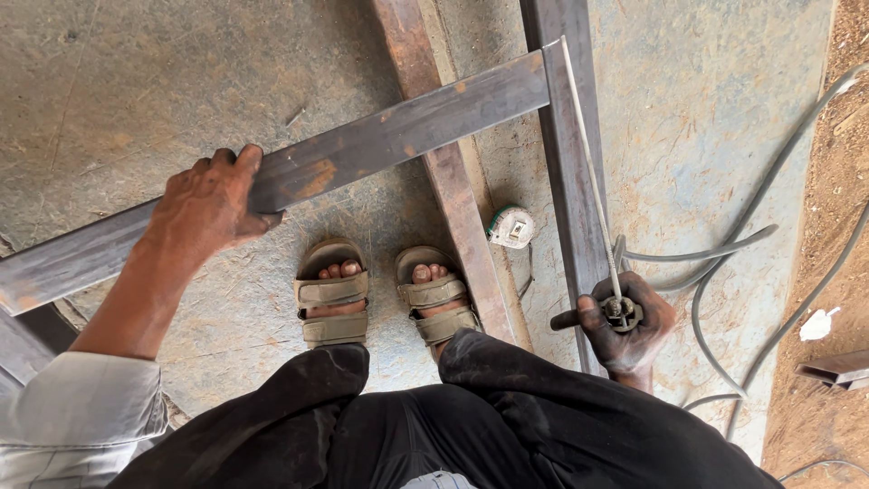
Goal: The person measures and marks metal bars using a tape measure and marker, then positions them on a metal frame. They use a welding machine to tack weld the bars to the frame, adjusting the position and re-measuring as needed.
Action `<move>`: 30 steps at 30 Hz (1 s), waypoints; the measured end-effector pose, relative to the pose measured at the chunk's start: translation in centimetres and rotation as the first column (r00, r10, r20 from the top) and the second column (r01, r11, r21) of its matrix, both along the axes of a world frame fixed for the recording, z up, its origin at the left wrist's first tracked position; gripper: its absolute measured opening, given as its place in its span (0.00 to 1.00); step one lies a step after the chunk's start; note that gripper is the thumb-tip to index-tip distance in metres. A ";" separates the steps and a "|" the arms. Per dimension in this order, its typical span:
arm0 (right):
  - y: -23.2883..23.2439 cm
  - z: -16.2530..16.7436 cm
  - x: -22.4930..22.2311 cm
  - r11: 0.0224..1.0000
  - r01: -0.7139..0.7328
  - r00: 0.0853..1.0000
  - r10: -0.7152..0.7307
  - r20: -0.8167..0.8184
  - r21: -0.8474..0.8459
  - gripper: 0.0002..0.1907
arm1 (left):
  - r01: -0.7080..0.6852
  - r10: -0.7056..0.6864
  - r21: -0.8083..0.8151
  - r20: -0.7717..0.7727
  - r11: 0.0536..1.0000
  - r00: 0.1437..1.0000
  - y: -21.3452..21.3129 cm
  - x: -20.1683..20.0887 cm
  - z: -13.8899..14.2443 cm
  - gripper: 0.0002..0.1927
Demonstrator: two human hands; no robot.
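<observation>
Over the floor (136, 91) | our left hand (210, 201) grips the bar (380, 136) | our right hand (629, 324) clenches the holder (619, 311), rod (588, 163) at the joint | tape (511, 226) nearby

This looks like a metal-fabrication or welding yard, open to the ground rather than a finished room. The floor is a rough, stained concrete slab (181, 72), and at its right edge it gives way to bare reddish earth (828, 272). Rusty rectangular steel tubes (453, 172) lie across the slab, one butted at a right angle against another. Just right of those tubes a tape measure (511, 226) rests on the concrete, and farther right grey cables (751, 217) snake over it. A short steel offcut (837, 369), probably tube, lies on the earth.
</observation>
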State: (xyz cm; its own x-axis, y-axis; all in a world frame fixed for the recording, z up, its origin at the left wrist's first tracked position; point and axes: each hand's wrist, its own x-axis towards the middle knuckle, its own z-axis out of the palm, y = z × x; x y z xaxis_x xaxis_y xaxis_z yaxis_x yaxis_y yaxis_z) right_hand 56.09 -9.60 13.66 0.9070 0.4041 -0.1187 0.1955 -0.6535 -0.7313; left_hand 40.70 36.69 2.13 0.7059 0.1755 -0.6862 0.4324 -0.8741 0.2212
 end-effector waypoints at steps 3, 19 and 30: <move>-0.9 -0.4 0.3 1.000 -0.014 1.000 0.014 -0.004 0.007 0.19 | -0.018 0.018 -0.020 0.025 1.000 1.000 0.0 -0.2 -0.2 0.45; -5.4 0.3 3.9 0.982 -0.119 0.985 0.136 -0.109 0.145 0.12 | 0.009 -0.009 -0.012 0.011 1.000 1.000 0.0 -0.4 -0.6 0.47; -4.1 2.4 3.9 0.961 0.121 0.970 -0.061 -0.237 0.248 0.11 | -0.032 0.031 -0.007 -0.043 0.999 0.999 -0.2 0.2 0.2 0.45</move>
